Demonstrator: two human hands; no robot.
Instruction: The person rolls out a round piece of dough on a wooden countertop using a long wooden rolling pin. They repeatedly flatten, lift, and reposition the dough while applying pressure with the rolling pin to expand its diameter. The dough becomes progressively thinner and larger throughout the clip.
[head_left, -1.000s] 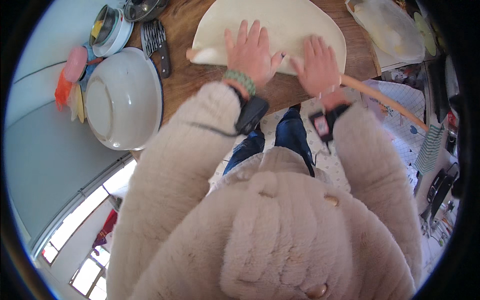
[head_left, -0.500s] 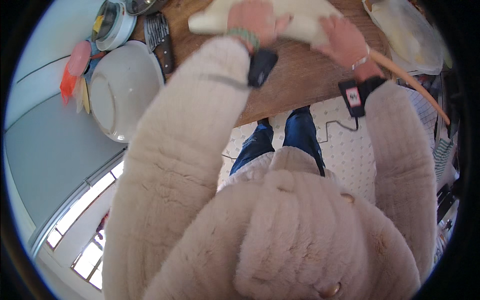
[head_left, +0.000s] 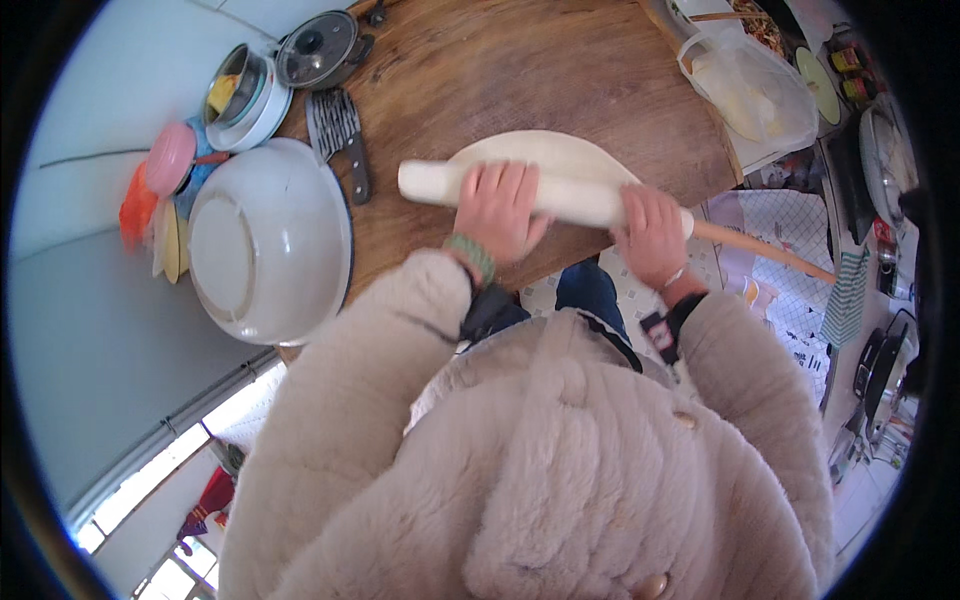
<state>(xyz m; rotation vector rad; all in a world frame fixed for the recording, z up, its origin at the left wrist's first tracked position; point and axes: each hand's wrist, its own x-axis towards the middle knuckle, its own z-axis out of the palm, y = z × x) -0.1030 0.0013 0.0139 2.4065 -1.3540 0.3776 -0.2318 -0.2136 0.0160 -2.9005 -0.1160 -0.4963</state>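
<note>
A long wooden rolling pin [head_left: 765, 250] lies across the near part of the wooden board, its bare end sticking out past the right edge. Pale dough [head_left: 585, 203] is wound round the pin as a thick roll. Beyond the roll, a flat rounded part of the dough sheet [head_left: 545, 146] rests on the board. My left hand [head_left: 500, 212] curls over the roll left of its middle, with the thumb toward the right. Near the roll's right end, my right hand [head_left: 652, 235] has its fingers bent over the dough. The roll hides the fingertips in part.
The wooden board [head_left: 480, 80] spans the top. Left of it are an upturned white basin [head_left: 275, 235], a cleaver [head_left: 340, 140], stacked bowls [head_left: 245, 105] and a lidded pan [head_left: 318, 48]. A plastic bag [head_left: 765, 95] sits at the right corner. A striped cloth [head_left: 846, 297] hangs farther right.
Both hands and the dough-wrapped pin have come back toward my body, near the board's front edge. The view has shifted, showing more of the board. A flat dough edge shows beyond the roll.
</note>
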